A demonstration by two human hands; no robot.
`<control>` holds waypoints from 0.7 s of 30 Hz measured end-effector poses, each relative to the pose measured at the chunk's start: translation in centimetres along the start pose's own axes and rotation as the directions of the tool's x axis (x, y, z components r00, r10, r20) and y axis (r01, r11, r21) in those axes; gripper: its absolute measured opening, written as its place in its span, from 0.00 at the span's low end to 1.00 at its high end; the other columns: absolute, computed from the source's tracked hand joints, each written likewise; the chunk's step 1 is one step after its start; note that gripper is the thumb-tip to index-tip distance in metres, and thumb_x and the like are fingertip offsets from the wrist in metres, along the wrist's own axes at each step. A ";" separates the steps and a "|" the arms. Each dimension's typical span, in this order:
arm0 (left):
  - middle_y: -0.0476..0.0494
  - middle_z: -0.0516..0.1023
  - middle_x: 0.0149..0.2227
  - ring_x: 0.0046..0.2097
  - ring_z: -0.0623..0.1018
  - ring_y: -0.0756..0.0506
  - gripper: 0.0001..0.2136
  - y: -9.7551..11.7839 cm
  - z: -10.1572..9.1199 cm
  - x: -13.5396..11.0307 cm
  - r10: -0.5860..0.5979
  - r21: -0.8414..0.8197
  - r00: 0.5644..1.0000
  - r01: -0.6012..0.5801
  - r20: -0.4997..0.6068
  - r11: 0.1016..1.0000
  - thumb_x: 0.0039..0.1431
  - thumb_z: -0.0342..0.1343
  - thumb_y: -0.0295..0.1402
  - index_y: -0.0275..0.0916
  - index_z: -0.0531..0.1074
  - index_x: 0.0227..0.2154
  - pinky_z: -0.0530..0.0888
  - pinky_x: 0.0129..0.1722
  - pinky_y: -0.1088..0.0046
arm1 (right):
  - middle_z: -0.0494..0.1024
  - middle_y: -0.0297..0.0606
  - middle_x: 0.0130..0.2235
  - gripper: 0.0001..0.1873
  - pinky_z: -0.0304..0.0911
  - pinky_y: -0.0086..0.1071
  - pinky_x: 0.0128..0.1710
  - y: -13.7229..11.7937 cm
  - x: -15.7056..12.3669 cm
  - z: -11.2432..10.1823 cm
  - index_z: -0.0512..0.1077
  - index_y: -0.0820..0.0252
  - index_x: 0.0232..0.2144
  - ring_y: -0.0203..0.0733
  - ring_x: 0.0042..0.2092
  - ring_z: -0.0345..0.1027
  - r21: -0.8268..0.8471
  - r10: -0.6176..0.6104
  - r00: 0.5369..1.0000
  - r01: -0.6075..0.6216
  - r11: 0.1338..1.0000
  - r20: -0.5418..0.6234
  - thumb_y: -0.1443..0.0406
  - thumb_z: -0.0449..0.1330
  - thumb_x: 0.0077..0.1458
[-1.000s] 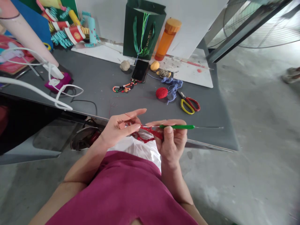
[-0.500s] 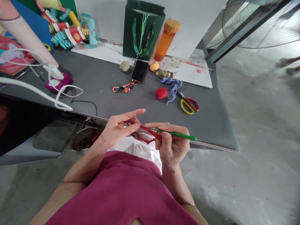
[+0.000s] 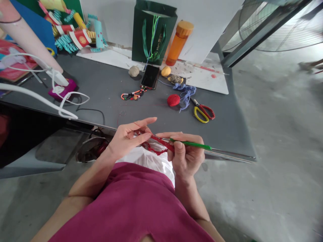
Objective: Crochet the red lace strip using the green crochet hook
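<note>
From my remote seat I'm guessing we're mid-stitch: the left hand [image 3: 131,136] is pinching the red crochet piece [image 3: 163,144] between thumb and fingers, index stretched out with red thread [image 3: 137,124] running over it. The right hand [image 3: 186,153] is gripping the green-handled crochet hook [image 3: 195,145], tip pointing at the left fingertips. Work's hanging between the hands, by the desk's [image 3: 106,85] front edge. Can't tell if a loop's on, so I'm thinking the next move is needing steady tension and a clean catch.
</note>
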State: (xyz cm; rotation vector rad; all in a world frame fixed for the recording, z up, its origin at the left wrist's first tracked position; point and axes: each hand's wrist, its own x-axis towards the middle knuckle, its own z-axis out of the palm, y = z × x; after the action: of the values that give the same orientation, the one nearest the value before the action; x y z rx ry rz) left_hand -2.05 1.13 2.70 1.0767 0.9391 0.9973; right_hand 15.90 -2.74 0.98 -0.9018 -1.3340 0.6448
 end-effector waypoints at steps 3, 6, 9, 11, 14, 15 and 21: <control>0.47 0.81 0.34 0.34 0.75 0.50 0.22 -0.1 -0.1 0.0 0.001 -0.008 1.000 -0.001 0.008 1.000 0.53 0.72 0.34 0.43 0.85 0.53 0.75 0.35 0.74 | 0.90 0.34 0.39 0.05 0.52 0.28 0.11 0.0 0.0 -0.1 0.71 0.50 0.41 0.27 0.13 0.56 -0.013 -0.014 1.000 0.014 1.000 0.004 0.58 0.59 0.72; 0.46 0.82 0.34 0.33 0.76 0.50 0.22 -0.2 0.0 -0.2 0.028 0.003 1.000 -0.028 0.003 1.000 0.55 0.71 0.35 0.42 0.84 0.54 0.75 0.34 0.73 | 0.90 0.35 0.40 0.05 0.54 0.27 0.12 0.0 0.1 -0.2 0.71 0.50 0.41 0.27 0.13 0.56 -0.035 -0.023 1.000 0.024 0.999 0.021 0.58 0.59 0.72; 0.45 0.84 0.35 0.35 0.78 0.49 0.21 -0.3 0.1 -0.3 0.136 0.089 0.990 -0.133 -0.027 0.987 0.58 0.69 0.33 0.42 0.84 0.55 0.75 0.37 0.72 | 0.90 0.36 0.40 0.04 0.65 0.30 0.17 0.1 0.1 -0.2 0.73 0.49 0.44 0.31 0.17 0.66 -0.047 -0.038 0.998 0.041 0.998 0.059 0.60 0.59 0.72; 0.45 0.86 0.36 0.37 0.80 0.47 0.20 -0.5 0.3 -0.4 0.239 0.182 0.970 -0.227 -0.044 0.957 0.60 0.68 0.32 0.43 0.84 0.55 0.75 0.41 0.69 | 0.90 0.37 0.41 0.04 0.74 0.34 0.24 0.3 0.1 -0.2 0.74 0.49 0.46 0.37 0.25 0.78 -0.038 -0.073 0.995 0.076 0.996 0.068 0.62 0.60 0.71; 0.44 0.88 0.36 0.38 0.81 0.45 0.18 -0.8 0.5 -0.4 0.393 0.355 0.918 -0.350 -0.054 0.867 0.62 0.66 0.32 0.45 0.83 0.55 0.74 0.46 0.64 | 0.90 0.38 0.42 0.09 0.82 0.40 0.34 0.8 0.1 -0.1 0.76 0.48 0.49 0.46 0.39 0.86 -0.062 -0.159 0.984 0.163 0.985 0.075 0.67 0.61 0.69; 0.45 0.88 0.36 0.38 0.81 0.44 0.17 -0.9 0.6 -0.3 0.446 0.416 0.893 -0.385 -0.057 0.824 0.63 0.66 0.32 0.46 0.83 0.55 0.73 0.47 0.63 | 0.90 0.38 0.43 0.12 0.82 0.40 0.35 1.0 0.1 -0.1 0.76 0.48 0.50 0.47 0.41 0.87 -0.087 -0.199 0.977 0.206 0.975 0.082 0.69 0.61 0.68; 0.47 0.89 0.35 0.34 0.82 0.45 0.14 -1.7 1.2 -0.4 0.645 0.616 0.763 -0.484 -0.051 0.621 0.65 0.65 0.31 0.50 0.84 0.51 0.71 0.44 0.62 | 0.90 0.39 0.47 0.20 0.83 0.37 0.35 1.7 -0.1 -0.3 0.78 0.47 0.55 0.46 0.45 0.87 -0.257 -0.346 0.933 0.359 0.897 0.097 0.72 0.65 0.64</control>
State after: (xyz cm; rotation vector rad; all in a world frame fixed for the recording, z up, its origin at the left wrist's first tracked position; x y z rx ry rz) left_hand -0.71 0.20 1.38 1.8755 1.1899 1.4651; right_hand 16.38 -2.01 -0.54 -0.8332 -1.6079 0.2040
